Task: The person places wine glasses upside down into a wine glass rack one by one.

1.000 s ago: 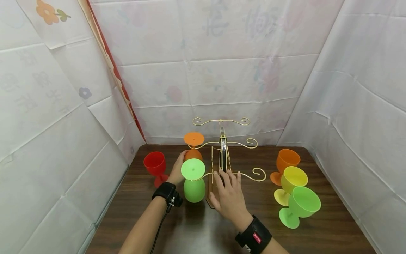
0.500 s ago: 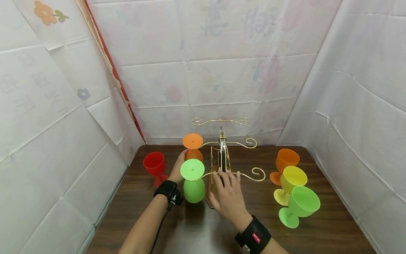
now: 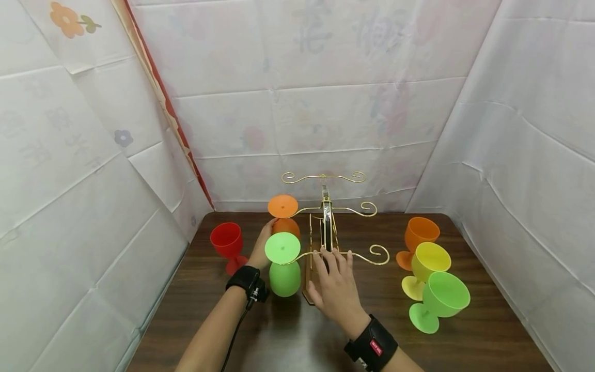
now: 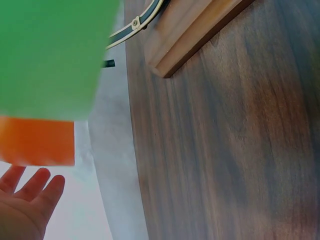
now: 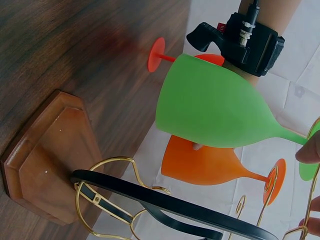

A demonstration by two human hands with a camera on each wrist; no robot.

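An orange goblet (image 3: 286,227) hangs upside down by its foot from the left middle arm of a gold wire rack (image 3: 327,207). My left hand (image 3: 261,249) is beside its bowl, fingers extended close to it in the left wrist view (image 4: 30,200); a fingertip shows at the bowl in the right wrist view. Nearer me a green goblet (image 3: 285,280) hangs inverted from the left front arm, partly covering the orange one. My right hand (image 3: 337,284) rests its spread fingers on the rack's front crossbar. The rack's wooden base (image 5: 60,155) stands on the table.
A red goblet (image 3: 226,241) stands upright at the left. Upright at the right are an orange goblet (image 3: 420,235), a yellow goblet (image 3: 429,262) and a green goblet (image 3: 445,294). White sheets (image 3: 288,119) enclose the dark wooden table (image 3: 200,305).
The hanging orange goblet's foot has shifted slightly down in the head view, and its bowl slightly right. The right hand stays on the rack.
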